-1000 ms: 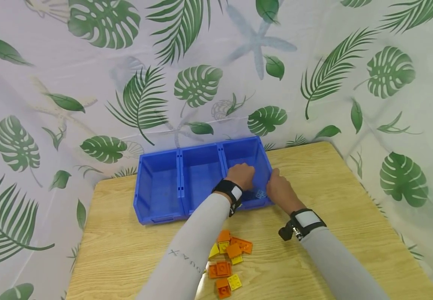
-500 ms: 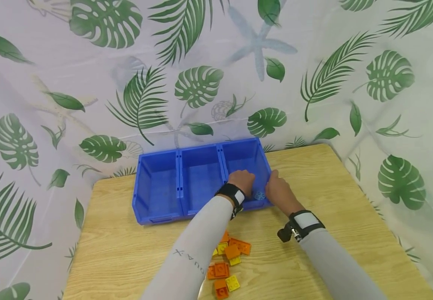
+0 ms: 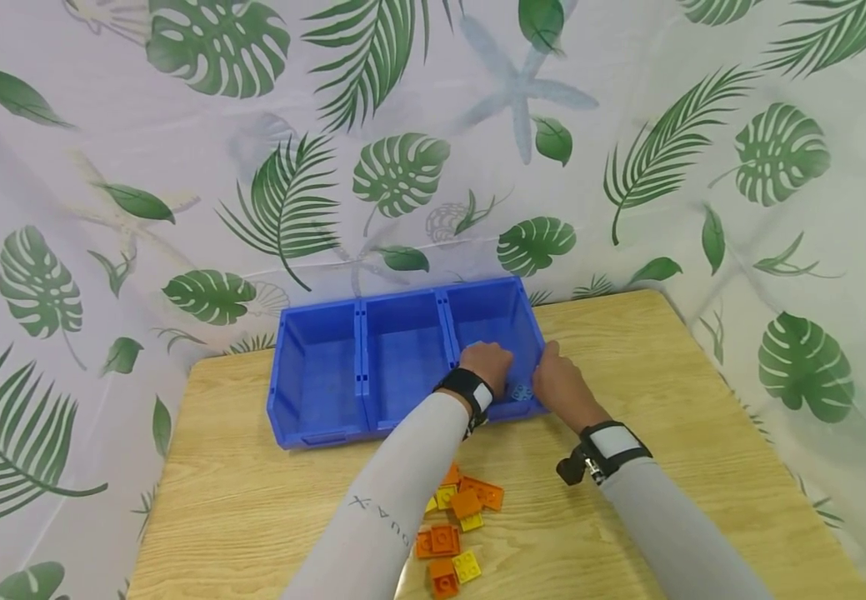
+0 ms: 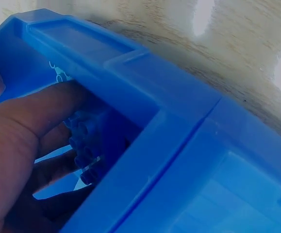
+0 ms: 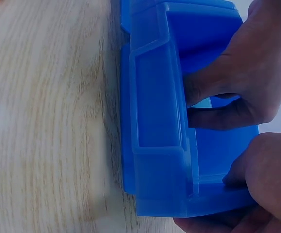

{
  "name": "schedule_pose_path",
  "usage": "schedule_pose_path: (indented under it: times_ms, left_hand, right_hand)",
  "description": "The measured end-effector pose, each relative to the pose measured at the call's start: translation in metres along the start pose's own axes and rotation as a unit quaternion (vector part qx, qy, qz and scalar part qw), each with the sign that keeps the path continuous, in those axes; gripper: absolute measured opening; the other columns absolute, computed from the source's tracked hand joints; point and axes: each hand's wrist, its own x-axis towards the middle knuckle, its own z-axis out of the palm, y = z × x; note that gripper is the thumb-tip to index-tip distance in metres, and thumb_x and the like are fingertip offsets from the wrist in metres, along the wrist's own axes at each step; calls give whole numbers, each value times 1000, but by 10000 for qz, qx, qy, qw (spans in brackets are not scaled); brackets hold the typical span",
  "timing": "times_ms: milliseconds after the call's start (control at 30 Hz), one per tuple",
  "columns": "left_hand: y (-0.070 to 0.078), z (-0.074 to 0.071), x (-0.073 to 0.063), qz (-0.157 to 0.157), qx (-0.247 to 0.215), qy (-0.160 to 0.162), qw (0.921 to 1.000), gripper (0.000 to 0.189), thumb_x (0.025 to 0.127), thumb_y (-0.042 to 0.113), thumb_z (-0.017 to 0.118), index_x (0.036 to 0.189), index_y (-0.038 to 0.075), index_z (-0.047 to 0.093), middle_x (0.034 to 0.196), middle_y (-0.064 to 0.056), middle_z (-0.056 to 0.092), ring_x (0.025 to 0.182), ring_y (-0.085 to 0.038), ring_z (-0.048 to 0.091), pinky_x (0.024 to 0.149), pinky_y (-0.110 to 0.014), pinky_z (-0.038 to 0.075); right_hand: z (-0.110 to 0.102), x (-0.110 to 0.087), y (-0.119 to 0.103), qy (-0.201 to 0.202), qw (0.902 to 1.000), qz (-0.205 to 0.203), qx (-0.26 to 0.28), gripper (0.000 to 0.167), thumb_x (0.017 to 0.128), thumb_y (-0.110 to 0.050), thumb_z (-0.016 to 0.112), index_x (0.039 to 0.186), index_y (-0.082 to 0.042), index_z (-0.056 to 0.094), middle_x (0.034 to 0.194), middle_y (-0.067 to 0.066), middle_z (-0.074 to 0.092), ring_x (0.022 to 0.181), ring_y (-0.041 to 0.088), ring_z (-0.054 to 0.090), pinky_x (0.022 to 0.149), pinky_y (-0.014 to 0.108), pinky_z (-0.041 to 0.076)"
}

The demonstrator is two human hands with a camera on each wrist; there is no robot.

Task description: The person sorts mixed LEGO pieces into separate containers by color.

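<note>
A blue plastic bin [image 3: 325, 367] with three compartments stands at the back of the table. My left hand [image 3: 487, 364] is down in the right-hand compartment. In the left wrist view its fingers curl round a dark blue studded toy brick [image 4: 84, 145], partly hidden by the bin's front wall. A light blue toy brick [image 3: 521, 392] lies in the same compartment, right of that hand. My right hand [image 3: 563, 385] grips the compartment's right side wall, with the thumb inside and fingers outside in the right wrist view.
Several orange toy bricks [image 3: 445, 540] and yellow toy bricks [image 3: 466, 567] lie loosely on the wooden table [image 3: 245, 500], in front of the bin and partly behind the left sleeve. A leaf-patterned curtain [image 3: 402, 217] hangs right behind the bin.
My left hand has shifted slightly down toward the front of the right-hand compartment. The right hand keeps its grip on the side wall.
</note>
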Motion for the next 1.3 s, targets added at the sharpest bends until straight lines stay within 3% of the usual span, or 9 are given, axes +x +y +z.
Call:
schedule_pose_path:
  times_ms: [200, 400, 533, 667, 800, 967, 1133, 1300]
  left_hand:
    - [-1, 0, 6, 63, -43, 57, 10000, 16, 91, 20, 74, 106, 20, 77, 104, 1, 78, 93, -20, 76, 75, -39, 63]
    - [-12, -25, -2, 341, -223, 394, 9984, 27, 82, 26, 84, 107, 19, 77, 107, 0, 77, 96, -21, 75, 76, -41, 63]
    - [-32, -44, -22, 628, -452, 1088, 9911, 32, 89, 32, 78, 119, 21, 76, 117, 0, 74, 104, -19, 72, 85, -37, 61]
    - [-62, -54, -51, 660, -654, 1966, 9761, 41, 95, 36, 73, 132, 16, 70, 129, -4, 71, 115, -23, 69, 95, -37, 58]
    - [-97, -58, -82, 244, -1054, 2512, 9619, 51, 97, 35, 72, 139, 9, 62, 136, -10, 66, 126, -29, 64, 104, -41, 54]
    - [-142, -44, -129, -615, -1410, 2697, 9506, 61, 96, 35, 74, 146, 5, 55, 143, -16, 60, 133, -37, 59, 106, -51, 52]
    - [-182, -10, -175, -1458, -2005, 2438, 9376, 72, 95, 35, 74, 152, 2, 45, 150, -23, 52, 137, -45, 53, 112, -56, 47]
    - [-214, 30, -206, -2262, -2520, 2353, 9110, 79, 94, 28, 76, 154, -5, 37, 153, -30, 44, 136, -51, 49, 112, -59, 45]
  right_hand:
    - [1, -1, 1, 164, 9995, -275, -21, 25, 102, -9, 43, 115, 11, 38, 84, 35, 65, 75, 49, 71, 59, 54, 53]
    - [2, 1, 2, 217, 9988, -434, 45, 24, 101, -7, 43, 115, 12, 38, 80, 32, 64, 68, 45, 69, 54, 50, 51]
    - [1, 2, -2, -67, 9997, -198, 154, 29, 102, -9, 40, 121, 12, 36, 85, 32, 64, 71, 40, 69, 54, 45, 50]
    - [-1, -1, -4, -212, 9995, -107, 216, 31, 103, -10, 40, 123, 14, 36, 86, 34, 65, 70, 37, 69, 53, 43, 49]
    - [-6, -2, -5, -185, 9994, -53, 296, 33, 103, -10, 38, 125, 15, 35, 84, 33, 65, 67, 34, 65, 51, 42, 47]
    - [-7, 3, -5, -344, 9989, 112, 290, 37, 103, -12, 37, 128, 14, 32, 91, 34, 64, 72, 34, 64, 54, 41, 47]
    - [-3, 5, -4, -452, 9985, 144, 261, 37, 103, -13, 36, 129, 14, 32, 93, 34, 63, 73, 34, 63, 55, 40, 47]
    - [0, 5, -6, -415, 9987, 166, 225, 38, 104, -13, 36, 129, 15, 32, 100, 40, 63, 77, 37, 66, 58, 43, 50]
